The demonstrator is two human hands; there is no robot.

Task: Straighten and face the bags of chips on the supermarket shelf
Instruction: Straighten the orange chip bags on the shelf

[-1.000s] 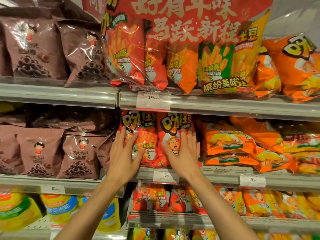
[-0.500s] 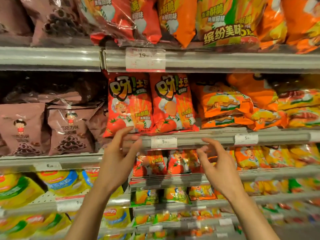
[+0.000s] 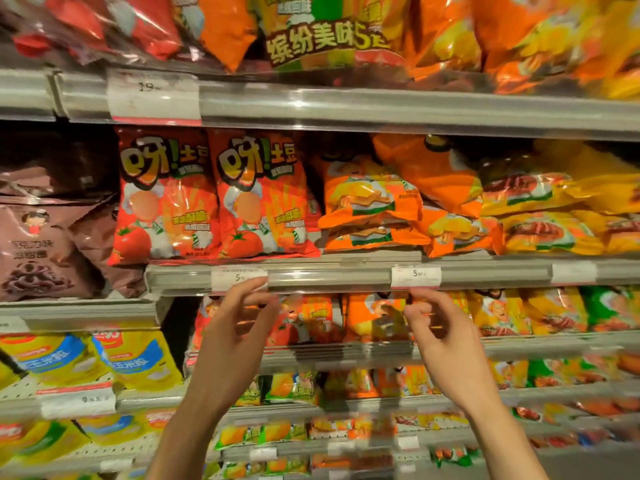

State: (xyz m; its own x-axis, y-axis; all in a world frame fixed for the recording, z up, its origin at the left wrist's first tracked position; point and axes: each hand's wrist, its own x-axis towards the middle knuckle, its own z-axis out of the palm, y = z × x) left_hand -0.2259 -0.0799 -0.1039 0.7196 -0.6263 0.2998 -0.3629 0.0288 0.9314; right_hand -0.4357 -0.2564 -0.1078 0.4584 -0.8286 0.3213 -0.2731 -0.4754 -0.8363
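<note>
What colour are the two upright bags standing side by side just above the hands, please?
Red-orange, with tomatoes pictured at the bottom of the two upright bags; the head view shows them.

White price tags (image 3: 415, 276) on shelf rails (image 3: 346, 277)

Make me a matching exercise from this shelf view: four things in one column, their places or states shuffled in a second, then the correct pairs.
Things:
1. two red tomato-print chip bags
2. orange chip bags
3. brown chocolate-ring snack bag
4. left hand

Places or states:
A. lying flat in a slumped stack
B. far left, on a slightly lower shelf
C. empty, fingers loosely curled below the price rail
D. upright side by side, fronts facing out

Pairs: 1-D, 2-A, 3-B, 4-C
</note>
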